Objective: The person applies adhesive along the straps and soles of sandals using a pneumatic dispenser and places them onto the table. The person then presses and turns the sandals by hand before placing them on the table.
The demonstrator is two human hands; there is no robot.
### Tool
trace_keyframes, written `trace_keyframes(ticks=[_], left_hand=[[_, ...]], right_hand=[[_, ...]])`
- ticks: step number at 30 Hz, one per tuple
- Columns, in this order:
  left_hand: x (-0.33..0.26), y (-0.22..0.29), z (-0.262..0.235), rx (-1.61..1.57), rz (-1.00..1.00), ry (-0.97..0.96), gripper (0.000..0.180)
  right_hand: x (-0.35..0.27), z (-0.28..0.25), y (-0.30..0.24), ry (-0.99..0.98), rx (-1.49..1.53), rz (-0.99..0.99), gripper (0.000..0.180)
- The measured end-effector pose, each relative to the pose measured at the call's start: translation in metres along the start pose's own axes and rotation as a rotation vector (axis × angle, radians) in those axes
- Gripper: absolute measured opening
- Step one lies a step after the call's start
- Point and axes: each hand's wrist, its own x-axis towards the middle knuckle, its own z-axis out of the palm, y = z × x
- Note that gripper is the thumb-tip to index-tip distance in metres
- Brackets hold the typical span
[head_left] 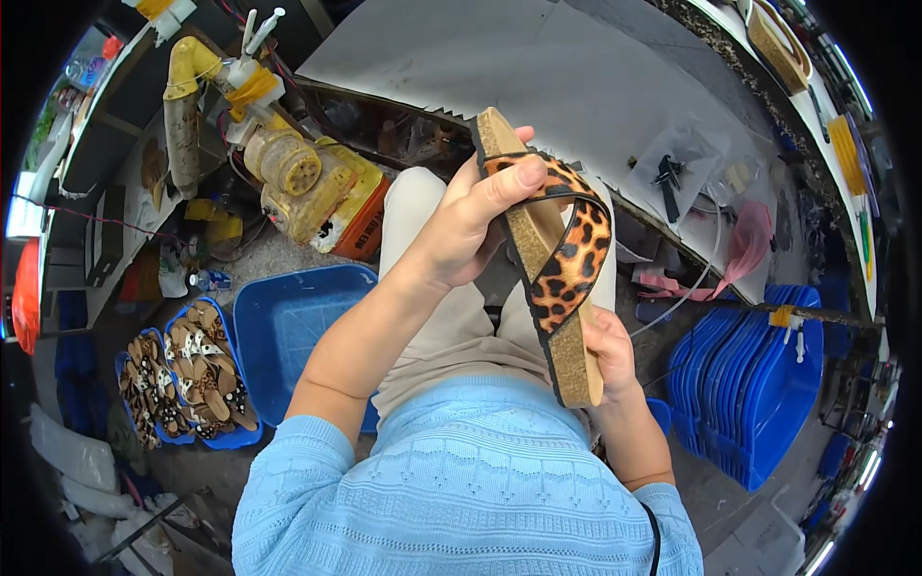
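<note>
Sandal [557,259] – cork sole, leopard-print straps | held by both hands

Sandal [552,259]: tan cork sole with a black edge; crossed straps in orange leopard print with black spots. Sleeves [288,480]: light blue knit with a ribbed pattern. Trousers [451,317]: beige. Tub [288,326]: blue. Tray stack [759,384]: blue. Bin of sandals [187,379]: blue, its contents brown, tan and white. Machine [317,187]: yellow, with an orange base. Bench [538,67]: grey. Cloth [749,240]: pink.
</note>
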Motion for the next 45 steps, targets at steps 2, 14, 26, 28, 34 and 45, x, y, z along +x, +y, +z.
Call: trace_keyframes(ticks=[2, 14, 26, 28, 34, 45], left_hand=[[0.001, -0.001, -0.001, -0.079, -0.023, -0.001, 0.076], [0.007, 0.006, 0.000, -0.237, -0.075, 0.040, 0.056], [0.014, -0.021, -0.021, -0.188, -0.165, 0.089, 0.088], [0.000, -0.034, -0.020, -0.144, -0.211, 0.097, 0.102], [-0.025, -0.059, 0.009, -0.026, -0.131, 0.107, 0.067], [-0.025, -0.077, 0.021, 0.058, -0.205, 0.097, 0.061]], right_hand=[[0.000, 0.015, -0.006, 0.139, 0.004, 0.023, 0.038], [0.001, 0.034, -0.017, 0.286, -0.037, 0.059, 0.035], [0.011, 0.034, -0.018, 0.279, -0.374, -0.297, 0.037], [0.018, 0.025, -0.010, 0.400, -0.775, -0.545, 0.044], [0.020, 0.021, -0.002, 0.440, -1.528, -0.747, 0.049], [-0.012, -0.002, -0.006, 0.310, -1.451, -0.777, 0.054]])
